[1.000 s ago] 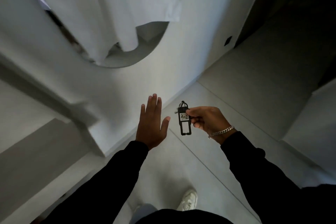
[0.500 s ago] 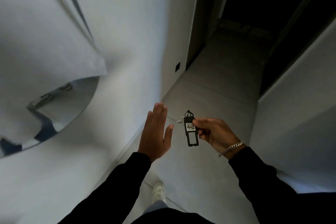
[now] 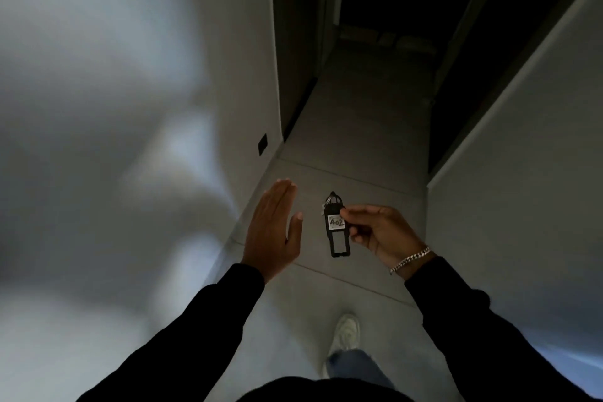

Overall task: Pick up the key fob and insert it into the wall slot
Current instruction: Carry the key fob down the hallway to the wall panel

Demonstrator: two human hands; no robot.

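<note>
On the left wall a small dark plate [image 3: 262, 144] — maybe the slot, I cannot tell. My left hand [image 3: 273, 232] is open and empty. My right hand [image 3: 380, 232] pinches the key fob [image 3: 336, 228], long axis vertical — well apart from the plate.

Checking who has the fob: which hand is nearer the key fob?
Right. The right hand pinches the key fob at its label; the left hand is open, apart to its left.

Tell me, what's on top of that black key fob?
A white label reading 402 sits on the key fob. The right hand pinches the fob at the label's edge, the thumb hiding its right corner. A ring at the fob's top holds something pale, too small to identify.
</note>
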